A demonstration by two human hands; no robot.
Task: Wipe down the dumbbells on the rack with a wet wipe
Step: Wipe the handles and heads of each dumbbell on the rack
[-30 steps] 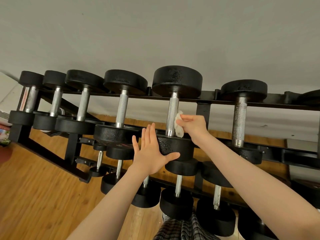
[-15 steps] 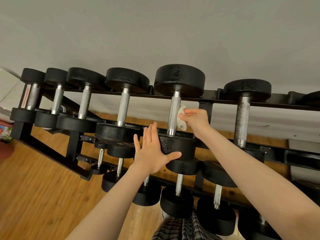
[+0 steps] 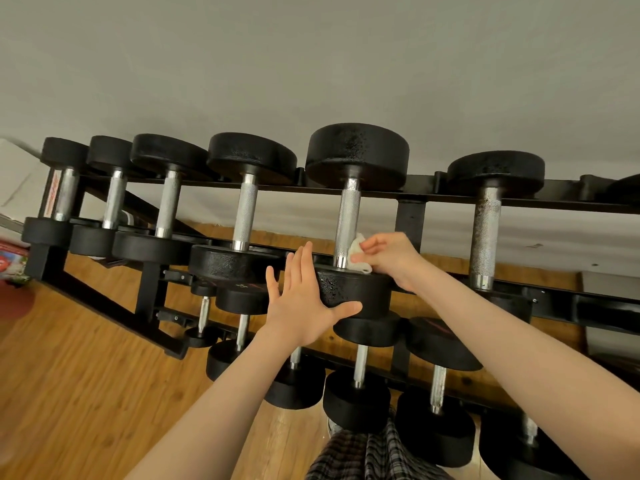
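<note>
Dumbbell [image 3: 353,220] on the top rack [image 3: 519,199]: right hand [image 3: 391,258] pinches a wet wipe [image 3: 358,258] against its handle; flat, open left hand [image 3: 301,299] steadies its near head. Others likely remain.

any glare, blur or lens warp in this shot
Head view: wide-angle warp tilts and bends the rack rail; soft glare on the chrome handle beside the wet wipe; focus sharp on both hands, left hand, right hand.
</note>
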